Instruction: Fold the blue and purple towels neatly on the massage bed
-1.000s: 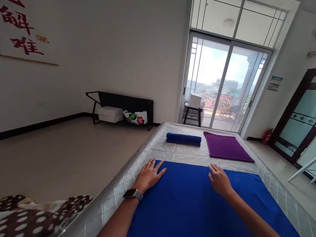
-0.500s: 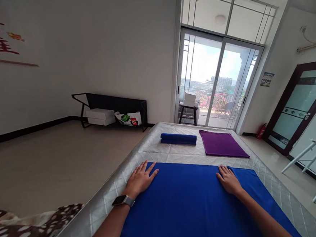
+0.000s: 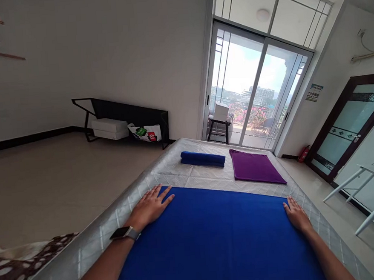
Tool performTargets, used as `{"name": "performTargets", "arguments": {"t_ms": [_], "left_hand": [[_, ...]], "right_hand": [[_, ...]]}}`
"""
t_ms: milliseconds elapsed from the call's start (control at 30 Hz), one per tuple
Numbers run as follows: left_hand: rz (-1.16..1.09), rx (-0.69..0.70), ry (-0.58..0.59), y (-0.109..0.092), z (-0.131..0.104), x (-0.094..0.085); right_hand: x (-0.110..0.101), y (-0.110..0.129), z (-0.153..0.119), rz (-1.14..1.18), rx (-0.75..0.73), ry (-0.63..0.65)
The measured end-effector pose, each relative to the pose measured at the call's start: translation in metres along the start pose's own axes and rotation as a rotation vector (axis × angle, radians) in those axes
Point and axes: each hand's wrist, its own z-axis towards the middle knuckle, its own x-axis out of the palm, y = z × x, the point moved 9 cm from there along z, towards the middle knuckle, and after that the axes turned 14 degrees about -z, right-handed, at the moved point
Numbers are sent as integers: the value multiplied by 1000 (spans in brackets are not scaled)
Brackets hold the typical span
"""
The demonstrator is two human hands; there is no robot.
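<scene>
A large blue cloth (image 3: 219,231) lies spread flat on the silvery quilted mattress (image 3: 94,240). My left hand (image 3: 151,205), with a watch (image 3: 125,233) at the wrist, rests on the cloth's far left corner, fingers stretched out. On the far right corner lies my right hand (image 3: 297,214), its fingers flat and pointing away from me. Beyond the spread cloth sit a rolled blue cloth (image 3: 203,159) and, to its right, a flat folded purple cloth (image 3: 256,166).
Brown dotted fabric (image 3: 25,262) is at the lower left. A black rack (image 3: 124,114) with white boxes (image 3: 110,128) and a printed bag (image 3: 144,132) stands by the wall. Sliding glass doors (image 3: 241,85) are behind the mattress; a white table (image 3: 369,176) stands at the right.
My right hand has slid right along the far edge to the blue cloth's corner. My left hand stays on its corner. The whole view has shifted slightly.
</scene>
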Motion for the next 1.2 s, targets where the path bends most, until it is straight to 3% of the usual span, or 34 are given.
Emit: {"name": "performTargets", "arguments": {"t_ms": [100,267,367,433,533,667,733,800,867,967,1200], "left_hand": [[31,-64,71,-2,1,3],[-2,-95,7,-9,4,-1],[-21,-101,-17,-10,4,-1],[-27,-102,-27,-11,3,-2],[-24,-104,-4,-13,2,-2],[-34,-78,3,-13,1,-1],[-33,-66,-8,-11,1,-1],[-28,-65,2,-8,1,0],[-29,-67,25,-7,1,0],[-7,-59,60,-7,0,1],[43,-10,35,1,3,8]], "right_hand": [[0,-2,1,-6,2,-10],[-6,-5,3,-61,-5,-7],[-26,14,-1,-113,43,-64],[-48,56,-10,-121,-18,-147],[-78,157,-39,-29,-264,-210],[-97,292,-93,147,-641,-156],[-98,330,-111,202,-749,-126],[-95,343,-115,235,-775,-90],[-87,333,-108,240,-738,-54],[-74,283,-85,203,-626,-17],[-34,95,-28,35,-283,26]]}}
